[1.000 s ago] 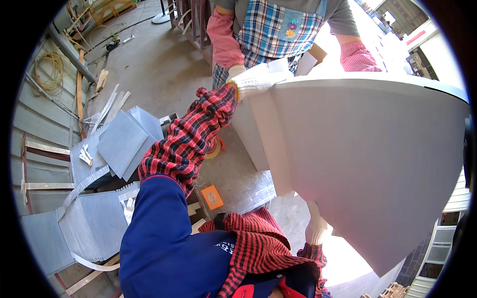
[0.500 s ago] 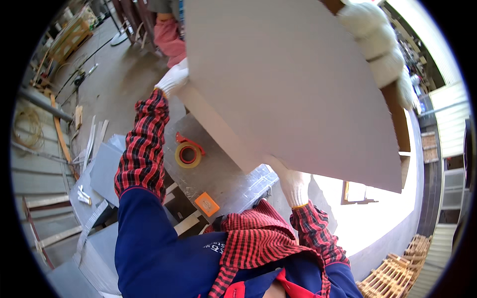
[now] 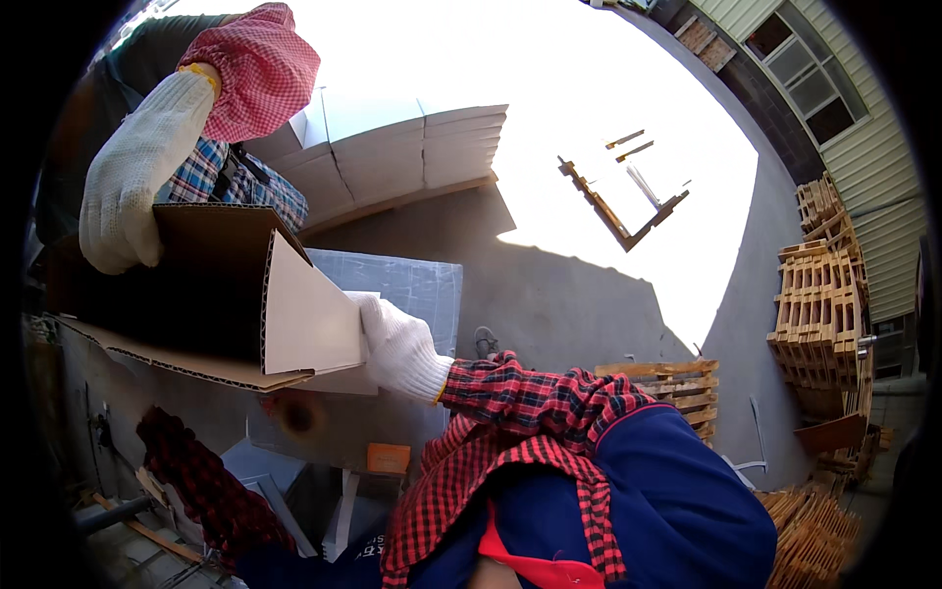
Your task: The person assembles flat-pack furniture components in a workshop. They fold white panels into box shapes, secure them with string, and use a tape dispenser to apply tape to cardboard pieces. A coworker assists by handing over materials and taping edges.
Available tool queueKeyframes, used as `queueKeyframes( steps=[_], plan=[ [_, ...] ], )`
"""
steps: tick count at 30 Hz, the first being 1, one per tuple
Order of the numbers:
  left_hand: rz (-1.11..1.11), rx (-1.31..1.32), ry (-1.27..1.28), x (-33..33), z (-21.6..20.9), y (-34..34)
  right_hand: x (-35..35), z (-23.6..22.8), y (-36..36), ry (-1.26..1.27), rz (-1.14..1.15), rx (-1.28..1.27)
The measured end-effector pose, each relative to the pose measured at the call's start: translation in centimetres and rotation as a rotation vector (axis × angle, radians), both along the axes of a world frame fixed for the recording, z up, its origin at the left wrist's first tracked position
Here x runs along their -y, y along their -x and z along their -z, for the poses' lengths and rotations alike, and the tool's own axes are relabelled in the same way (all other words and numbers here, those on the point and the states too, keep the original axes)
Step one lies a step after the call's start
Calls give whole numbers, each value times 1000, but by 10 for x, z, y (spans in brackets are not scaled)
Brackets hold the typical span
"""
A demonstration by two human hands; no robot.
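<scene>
A large cardboard box (image 3: 312, 316), white outside and brown inside, is tilted at the left with an open side showing its dark interior. My right hand (image 3: 404, 346), in a white knitted glove, is closed on the box's right end panel; some fingers are hidden. My left sleeve (image 3: 211, 481) reaches toward the underside of the box, and that hand is hidden. A co-worker's gloved hand (image 3: 126, 191) rests over the box's far upper edge. Below the box, an orange small box (image 3: 389, 458) lies near the metal-topped table (image 3: 432, 294).
Behind the table stands a stack of white cartons (image 3: 383, 162) on a wooden base. Wooden pallets (image 3: 822, 304) are piled along the right wall, and another pallet (image 3: 677, 378) lies nearer. Metal frame pieces (image 3: 628, 231) lie on the sunlit floor.
My view has swung to the right. The box has turned from its broad flat face to an open side. The co-worker's hand has come over its edge; my left hand has gone out of sight.
</scene>
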State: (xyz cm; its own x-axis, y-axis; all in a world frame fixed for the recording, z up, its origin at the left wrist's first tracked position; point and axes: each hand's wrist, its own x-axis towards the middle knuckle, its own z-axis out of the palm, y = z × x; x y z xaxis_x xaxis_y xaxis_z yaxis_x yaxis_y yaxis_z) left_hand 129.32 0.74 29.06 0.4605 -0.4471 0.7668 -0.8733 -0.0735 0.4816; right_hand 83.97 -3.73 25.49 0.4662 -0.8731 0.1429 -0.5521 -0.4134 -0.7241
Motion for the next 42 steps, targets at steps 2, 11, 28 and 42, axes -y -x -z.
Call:
queueKeyframes(
  steps=[2, 11, 28, 42],
  plan=[
    [-36, 244, -6, -11, -94, 29, -3, 0, -4, 45, -28, 78],
    [165, 549, -273, 8, -139, 117, 11, 18, -3, -104, -9, -41],
    [182, -199, -561, -88, 138, 179, 19, 157, 48, -504, -70, -257],
    [215, -190, -104, -52, 30, 160, 71, -6, 3, -607, -107, 360]
  ],
)
